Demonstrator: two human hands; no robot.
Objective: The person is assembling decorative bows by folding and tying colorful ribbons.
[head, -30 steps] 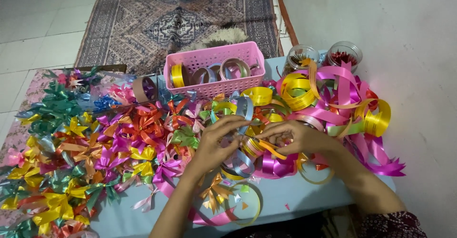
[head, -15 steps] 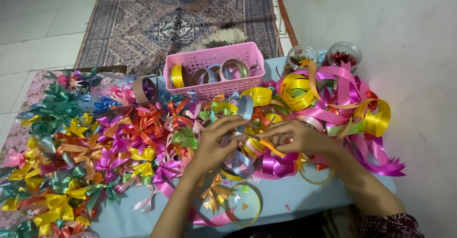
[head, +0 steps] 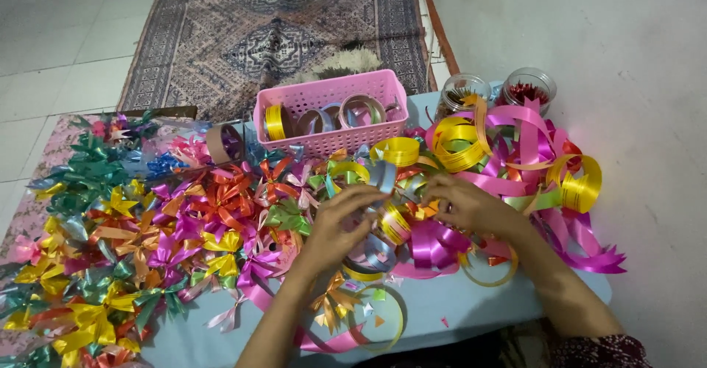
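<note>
Both hands (head: 401, 217) pinch a ribbon loop (head: 395, 222) amid crowded ribbons (head: 184, 228).

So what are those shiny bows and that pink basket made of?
The bows look like thin glossy plastic or foil ribbon: they glint and hold crisp creased loops. The pink basket seems to be moulded matt plastic, judging by its even grid of holes. The two jars look clear, glass or plastic.

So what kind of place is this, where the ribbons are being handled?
Probably a home, with someone working at a low table by a patterned rug on a tiled floor, not a workshop.
</note>
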